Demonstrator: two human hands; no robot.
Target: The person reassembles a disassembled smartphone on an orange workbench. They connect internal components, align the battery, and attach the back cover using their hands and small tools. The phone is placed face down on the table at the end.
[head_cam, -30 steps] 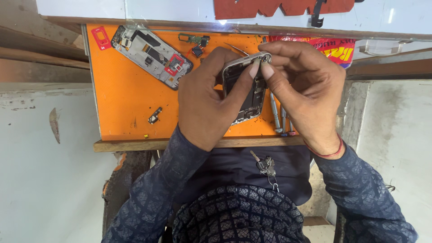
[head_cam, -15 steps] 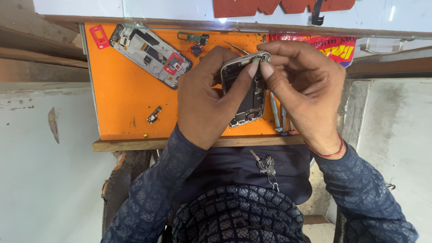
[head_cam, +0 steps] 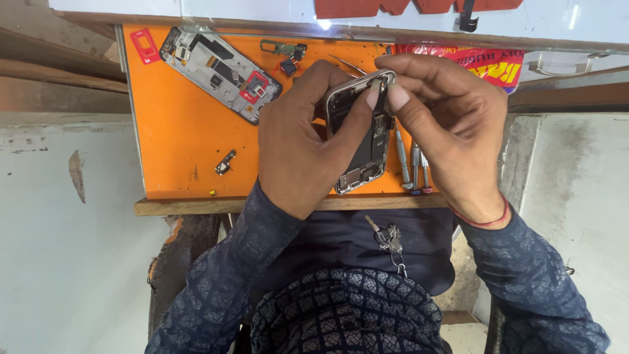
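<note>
Phone frame (head_cam: pixel 362 134): opened, raised above orange mat (head_cam: pixel 177 131).
Left hand (head_cam: pixel 304 147): fingers clamped around frame's side.
Right hand (head_cam: pixel 452 131): thumb and forefinger pinched at frame's top corner.
Clearance: screwdrivers (head_cam: pixel 414 164) just right; second opened phone (head_cam: pixel 219 71) well left.

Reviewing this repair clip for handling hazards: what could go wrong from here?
1. The opened phone is held up off the orange mat by the left hand alone while the right hand pinches at its top corner; a slip could drop it.
2. Small loose parts lie near the mat's front edge and might roll off.
3. The screwdrivers lie right under the right hand, so they may get knocked.
</note>
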